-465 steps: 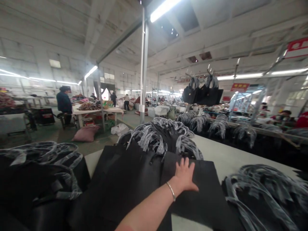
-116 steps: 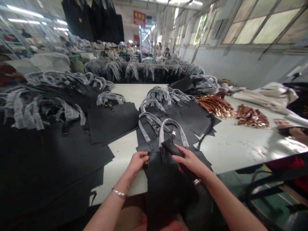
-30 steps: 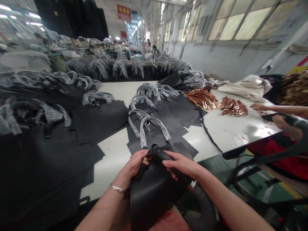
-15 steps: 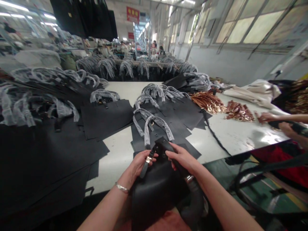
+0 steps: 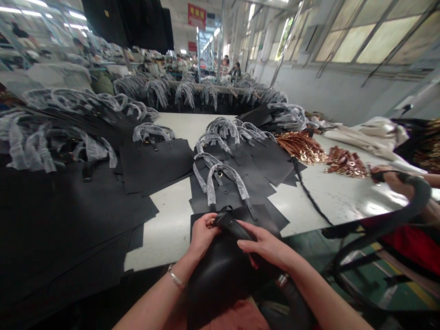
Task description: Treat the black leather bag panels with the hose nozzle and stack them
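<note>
A black leather bag panel (image 5: 223,275) lies over the table's front edge and across my lap. My left hand (image 5: 202,236) is closed on a black leather strap (image 5: 227,221) at the panel's top; a bit of gold metal shows between the fingers. From the other side my right hand (image 5: 266,244) grips the same strap, thumb on top. Below the right wrist hangs a thick dark hose (image 5: 297,305) with a metal collar; whether the right palm also holds a tool is hidden. Just beyond stands a plastic-wrapped bag handle (image 5: 225,170).
Black panels with wrapped handles lie in piles at left (image 5: 156,162) and in the middle (image 5: 264,162). Brown straps with gold buckles (image 5: 347,161) sit on the white table (image 5: 319,188). At right, a co-worker's hand (image 5: 395,181) holds something dark beside a black hose (image 5: 421,197).
The strap's buckled end, which hung from my left fingers, is now mostly hidden behind them. My right hand has turned flatter over the strap. The view has swung slightly left.
</note>
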`<state>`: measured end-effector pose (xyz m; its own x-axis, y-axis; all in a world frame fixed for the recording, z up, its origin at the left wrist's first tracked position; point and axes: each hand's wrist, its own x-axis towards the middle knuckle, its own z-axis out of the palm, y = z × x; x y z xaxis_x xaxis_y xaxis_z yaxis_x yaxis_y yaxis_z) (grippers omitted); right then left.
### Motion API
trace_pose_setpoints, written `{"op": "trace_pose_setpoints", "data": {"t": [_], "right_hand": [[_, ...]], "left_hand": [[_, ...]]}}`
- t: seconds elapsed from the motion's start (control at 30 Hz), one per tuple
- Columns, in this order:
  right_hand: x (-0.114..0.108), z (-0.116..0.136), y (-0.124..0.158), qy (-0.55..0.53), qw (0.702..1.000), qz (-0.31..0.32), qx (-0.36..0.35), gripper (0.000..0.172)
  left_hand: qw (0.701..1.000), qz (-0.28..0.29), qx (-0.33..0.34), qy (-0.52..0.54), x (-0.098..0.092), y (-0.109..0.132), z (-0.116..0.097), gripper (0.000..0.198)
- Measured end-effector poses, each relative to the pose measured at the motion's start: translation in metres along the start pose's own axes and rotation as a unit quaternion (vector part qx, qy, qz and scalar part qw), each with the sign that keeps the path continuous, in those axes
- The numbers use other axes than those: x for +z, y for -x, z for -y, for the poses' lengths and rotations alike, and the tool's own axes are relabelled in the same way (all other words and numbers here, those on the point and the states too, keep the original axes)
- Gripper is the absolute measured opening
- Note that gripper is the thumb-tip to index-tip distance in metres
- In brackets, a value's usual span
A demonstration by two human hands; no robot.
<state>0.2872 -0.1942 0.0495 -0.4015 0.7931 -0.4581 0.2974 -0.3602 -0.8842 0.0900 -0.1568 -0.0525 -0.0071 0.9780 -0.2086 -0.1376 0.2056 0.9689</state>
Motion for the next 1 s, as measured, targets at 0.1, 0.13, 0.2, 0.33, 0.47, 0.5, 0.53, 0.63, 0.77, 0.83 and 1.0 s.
{"op": "trace_pose_setpoints", "data": {"t": [0.1,0.13,0.2,0.33,0.47,0.5,0.53,0.63,0.77,0.83,1.0], "right_hand": [[0.004,-0.004,-0.013,-0.006,1.0,0.0,-0.008,0.066],[0.005,-0.005,-0.018,-0.006,1.0,-0.015,-0.016,0.066],[0.005,-0.007,-0.024,0.004,0.998,-0.058,-0.035,0.068],[-0.008,-0.013,-0.018,0.003,0.993,-0.11,-0.038,0.072],[-0.039,-0.019,0.008,-0.036,0.984,-0.175,-0.02,0.07],[-0.047,-0.021,0.016,-0.043,0.98,-0.194,-0.012,0.068],[-0.055,-0.023,0.022,-0.047,0.977,-0.209,-0.002,0.065],[-0.074,-0.029,0.038,-0.048,0.972,-0.229,0.032,0.057],[-0.084,-0.03,0.044,-0.057,0.977,-0.194,0.066,0.047],[-0.086,-0.027,0.04,-0.059,0.983,-0.158,0.078,0.043],[-0.092,-0.016,0.015,-0.05,0.991,-0.07,0.102,0.028]], "left_hand": [[0.999,-0.005,0.017,-0.047,0.0,-0.002,0.004,0.038],[0.998,-0.005,0.018,-0.062,-0.001,-0.002,0.004,0.038],[0.994,-0.005,0.016,-0.104,-0.002,-0.004,0.003,0.039],[0.957,-0.013,0.065,-0.281,-0.013,-0.004,-0.007,0.04],[0.834,-0.072,0.138,-0.529,-0.027,-0.008,-0.023,0.055],[0.805,-0.081,0.127,-0.574,-0.03,-0.01,-0.027,0.058],[0.782,-0.081,0.11,-0.607,-0.031,-0.013,-0.03,0.06],[0.756,-0.05,0.081,-0.647,-0.035,-0.022,-0.035,0.057],[0.797,-0.001,0.03,-0.604,-0.038,-0.036,-0.034,0.048],[0.82,0.019,0.022,-0.572,-0.039,-0.041,-0.032,0.043],[0.848,0.07,0.045,-0.524,-0.039,-0.049,-0.034,0.028]]}}
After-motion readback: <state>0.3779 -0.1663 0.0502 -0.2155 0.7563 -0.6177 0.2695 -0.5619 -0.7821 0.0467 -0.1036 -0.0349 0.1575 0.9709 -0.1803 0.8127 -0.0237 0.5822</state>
